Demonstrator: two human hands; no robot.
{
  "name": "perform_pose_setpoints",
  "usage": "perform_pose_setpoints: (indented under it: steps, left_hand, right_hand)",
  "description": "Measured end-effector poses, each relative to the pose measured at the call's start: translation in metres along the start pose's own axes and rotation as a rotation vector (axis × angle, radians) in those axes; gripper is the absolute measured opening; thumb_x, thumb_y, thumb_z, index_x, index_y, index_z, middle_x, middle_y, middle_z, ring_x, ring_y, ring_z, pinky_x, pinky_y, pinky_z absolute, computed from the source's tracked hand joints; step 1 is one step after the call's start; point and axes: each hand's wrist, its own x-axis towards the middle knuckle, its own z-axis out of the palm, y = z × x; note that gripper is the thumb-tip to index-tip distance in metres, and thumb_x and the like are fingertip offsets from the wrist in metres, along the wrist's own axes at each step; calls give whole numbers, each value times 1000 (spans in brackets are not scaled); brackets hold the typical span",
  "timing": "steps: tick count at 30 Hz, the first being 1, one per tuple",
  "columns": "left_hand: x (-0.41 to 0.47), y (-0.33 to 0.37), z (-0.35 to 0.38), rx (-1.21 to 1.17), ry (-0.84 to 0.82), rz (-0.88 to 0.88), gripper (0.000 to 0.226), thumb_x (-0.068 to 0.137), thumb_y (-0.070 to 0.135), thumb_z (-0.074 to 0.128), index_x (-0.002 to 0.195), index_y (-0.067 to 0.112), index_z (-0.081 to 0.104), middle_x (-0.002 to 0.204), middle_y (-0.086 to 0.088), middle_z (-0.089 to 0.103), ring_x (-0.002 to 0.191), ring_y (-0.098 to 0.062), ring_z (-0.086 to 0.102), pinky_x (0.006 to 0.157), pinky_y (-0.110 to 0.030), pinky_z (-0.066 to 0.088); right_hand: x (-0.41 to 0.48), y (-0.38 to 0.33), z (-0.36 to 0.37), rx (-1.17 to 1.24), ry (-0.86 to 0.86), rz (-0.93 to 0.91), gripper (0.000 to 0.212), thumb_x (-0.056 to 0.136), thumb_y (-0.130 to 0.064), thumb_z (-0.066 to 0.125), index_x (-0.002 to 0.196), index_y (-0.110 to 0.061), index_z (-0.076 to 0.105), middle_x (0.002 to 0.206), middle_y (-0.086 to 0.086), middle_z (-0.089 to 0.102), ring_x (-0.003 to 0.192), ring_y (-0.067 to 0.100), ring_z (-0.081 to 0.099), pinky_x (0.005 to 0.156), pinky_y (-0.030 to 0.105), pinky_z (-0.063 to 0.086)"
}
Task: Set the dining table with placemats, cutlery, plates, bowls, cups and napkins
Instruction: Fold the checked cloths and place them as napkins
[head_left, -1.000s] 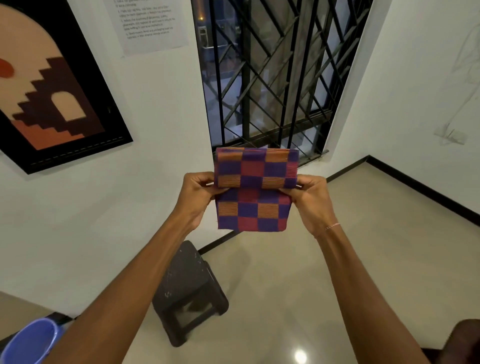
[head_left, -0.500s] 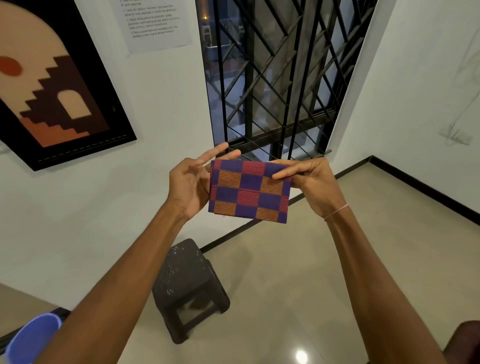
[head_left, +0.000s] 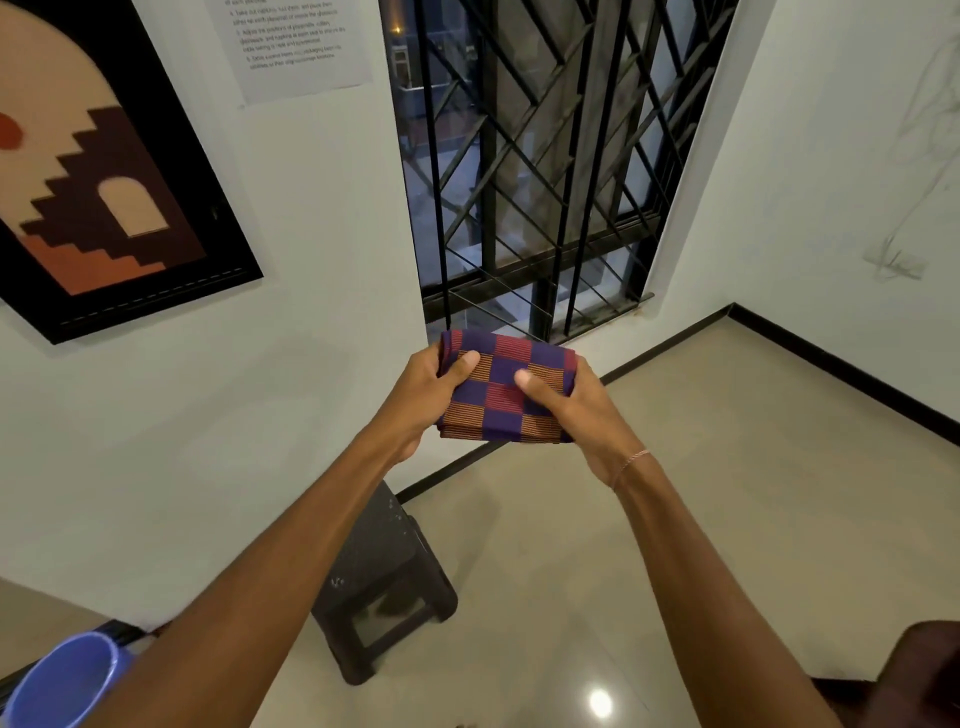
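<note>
The napkin (head_left: 506, 387), a cloth checked in purple, red and orange, is folded into a thick little packet and held up in the air at chest height, in front of the window bars (head_left: 545, 156) and well above the floor (head_left: 675, 493). It rests on nothing.

Both hands have it. The left hand (head_left: 415, 400) takes the left edge and the right hand (head_left: 582, 415) the right. On each side the grip is closed on the cloth, with the thumb pressed flat on the top face and the fingers curled underneath, out of sight.

I'd judge the step in hand to be folding and squaring the napkin before it goes to a place setting. To do it well, the thumbs should run outward along the top to press the fold flat. The layered lower edge looks a bit uneven and wants lining up before either hand lets go. Soft cloth like this will likely spring open if one side is let go early, so it is best carried pinched through all the layers and laid down flat on the desk.

Below the hands stands a dark stool (head_left: 384, 582), and a blue cup (head_left: 62, 680) shows at the lower left corner. A framed picture (head_left: 104, 182) hangs on the wall to the left.
</note>
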Motion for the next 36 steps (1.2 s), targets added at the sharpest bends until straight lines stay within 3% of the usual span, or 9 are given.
perform_pose_setpoints:
  steps: [4,10,12,15,18,24,27,31,36]
  left_hand:
    - [3,-10,10,234,133,113,29,104,37,54,130,24,52,109,3,67,87,-15,73,64,-25,63]
    - [-6,-14,20,173,176,85,26,93,45,67,108,26,58,91,9,69,67,-9,72,47,-18,54]
    - [-8,-19,23,148,172,47,18,95,47,64,94,30,58,84,5,70,57,-9,71,42,-22,53]
    - [-9,-27,35,144,168,60,22,100,51,53,88,33,58,80,-2,71,58,-10,72,45,-30,57]
    - [-7,-34,58,74,122,95,24,104,48,48,89,35,61,84,-1,74,67,-11,74,58,-37,63]
    - [-4,-39,141,19,-219,164,30,105,49,43,110,27,62,91,-3,74,73,-19,74,52,-33,59]
    - [-5,-39,200,32,-441,166,38,103,53,39,113,26,63,95,-4,74,76,-18,74,53,-30,59]
    - [-8,-38,298,89,-702,198,34,109,44,38,121,22,61,100,-2,74,84,-17,75,60,-28,60]
    - [-16,-35,420,243,-886,298,27,109,44,35,105,33,60,97,4,74,86,-12,74,74,-39,64]
  right_hand:
    - [2,22,12,20,228,-114,35,95,-27,72,126,-19,59,103,6,75,85,21,77,54,20,54]
    - [0,40,19,-42,418,-170,42,93,-50,65,121,-19,65,105,1,75,92,17,76,72,37,65]
    - [-4,43,20,-60,464,-153,49,93,-58,56,116,-16,66,101,1,75,91,16,75,71,34,65]
    - [-10,45,19,-110,538,-151,40,100,-52,51,109,-16,65,96,0,73,88,15,74,65,24,62]
    - [-23,49,3,-143,621,-196,25,102,-48,50,95,-29,64,89,-3,72,82,13,73,67,31,63]
    - [-82,92,-77,2,720,-128,33,105,-45,52,118,-20,70,104,6,77,96,26,75,84,54,62]
    - [-115,114,-112,138,871,-48,33,107,-43,49,118,-19,69,107,8,76,99,28,74,88,51,61]
    - [-148,137,-168,193,1205,39,34,107,-47,44,104,-22,68,99,6,76,91,24,74,80,46,62]
    - [-187,167,-244,96,1514,106,28,108,-44,41,101,-27,62,93,-2,72,85,11,72,71,34,62]
